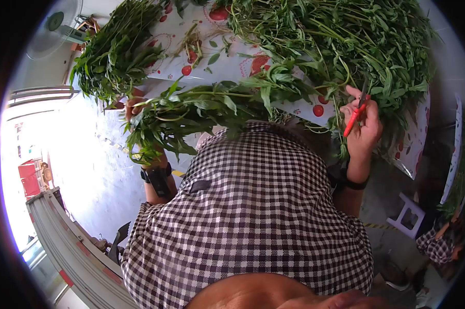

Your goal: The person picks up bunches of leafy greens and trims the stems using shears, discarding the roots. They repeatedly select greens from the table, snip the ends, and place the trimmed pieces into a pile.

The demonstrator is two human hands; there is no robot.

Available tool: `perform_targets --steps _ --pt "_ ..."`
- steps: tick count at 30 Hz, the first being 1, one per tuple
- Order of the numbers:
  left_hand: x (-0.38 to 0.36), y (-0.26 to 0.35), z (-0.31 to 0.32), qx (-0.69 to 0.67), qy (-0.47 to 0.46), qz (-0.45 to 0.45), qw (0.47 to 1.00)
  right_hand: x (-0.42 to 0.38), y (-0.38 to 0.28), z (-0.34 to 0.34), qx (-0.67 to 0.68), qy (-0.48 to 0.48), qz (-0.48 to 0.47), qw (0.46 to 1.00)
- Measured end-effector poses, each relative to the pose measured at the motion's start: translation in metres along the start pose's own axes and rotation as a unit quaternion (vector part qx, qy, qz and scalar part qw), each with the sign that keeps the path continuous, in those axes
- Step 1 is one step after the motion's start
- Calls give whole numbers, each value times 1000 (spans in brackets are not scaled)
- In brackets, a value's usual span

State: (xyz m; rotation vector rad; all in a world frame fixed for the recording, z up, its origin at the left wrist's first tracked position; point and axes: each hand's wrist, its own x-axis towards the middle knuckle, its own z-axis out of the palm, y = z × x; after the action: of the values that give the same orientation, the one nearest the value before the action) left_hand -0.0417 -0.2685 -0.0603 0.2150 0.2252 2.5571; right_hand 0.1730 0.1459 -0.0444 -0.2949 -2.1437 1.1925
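My left hand [134, 107] is closed around the left end of a bunch of leafy green stems [206, 103], with part of its fingers hidden by leaves. The bunch stretches across in front of my chest, between my two hands. In my right hand [365, 126] are red-handled scissors [355, 118], their dark blades pointing up and away from me. Thin stems run close by its fingertips. Beyond that hand, a large heap of leafy stems [341, 41] covers the right side of the table.
Another leafy pile [116, 51] lies on the table's far left. Loose leaves and bits of stem lie on the fruit-patterned tablecloth [222, 56]. A fan [54, 23] stands at upper left. At right are a light plastic stool [410, 213] and another person [438, 242] beside more greens.
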Motion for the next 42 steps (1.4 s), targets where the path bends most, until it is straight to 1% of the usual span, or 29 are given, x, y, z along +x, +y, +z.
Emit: perform_targets --steps 1,5,8,11,12,15,16,19,20,23,24,27,30,31,33,36,37,38,41,42 --pt "1 2 -1 -2 -1 6 1000 5 -4 0 -11 5 -21 1000" --pt "-2 19 3 6 -11 48 999 18 -7 0 -85 -116 -11 990" --pt "-5 36 9 14 -15 81 997 28 -10 10 -140 -187 -20 972" --pt "-11 55 15 23 -17 115 993 31 -9 5 -200 -186 -10 962" --pt "-14 60 17 30 -17 128 991 32 -8 5 -186 -158 -6 970" --pt "-20 75 23 34 -16 155 987 37 3 -11 -230 -171 -15 958" --pt "-21 79 24 38 -15 161 986 38 3 -14 -201 -158 10 967" --pt "-26 89 28 42 -10 177 983 45 -1 -29 -196 -144 51 969" --pt "-28 91 28 42 -9 180 983 48 -1 -32 -151 -127 67 978" --pt "-29 97 28 33 -10 188 982 68 -22 -36 -154 -138 88 974" --pt "-28 99 28 28 -12 189 981 79 -34 -33 -153 -151 67 974" --pt "-23 101 28 3 -25 189 982 99 -36 -12 -147 -168 -9 975" --pt "-14 95 27 -43 -40 188 980 97 -47 14 -93 -195 34 976" --pt "-11 93 28 -57 -45 189 979 92 -48 21 -25 -221 68 972" --pt "-6 90 32 -81 -54 194 976 82 -51 29 105 -266 131 949" --pt "2 74 46 -124 -55 202 970 64 -47 37 214 -287 162 919" --pt "2 64 56 -148 -35 209 966 60 -46 38 247 -294 175 906" --pt "1 45 81 -192 24 209 959 56 -45 40 289 -297 204 887" --pt "2 41 77 -187 26 204 960 46 -46 43 241 -291 170 910" --pt "2 43 73 -178 21 203 963 45 -44 42 232 -295 186 908"
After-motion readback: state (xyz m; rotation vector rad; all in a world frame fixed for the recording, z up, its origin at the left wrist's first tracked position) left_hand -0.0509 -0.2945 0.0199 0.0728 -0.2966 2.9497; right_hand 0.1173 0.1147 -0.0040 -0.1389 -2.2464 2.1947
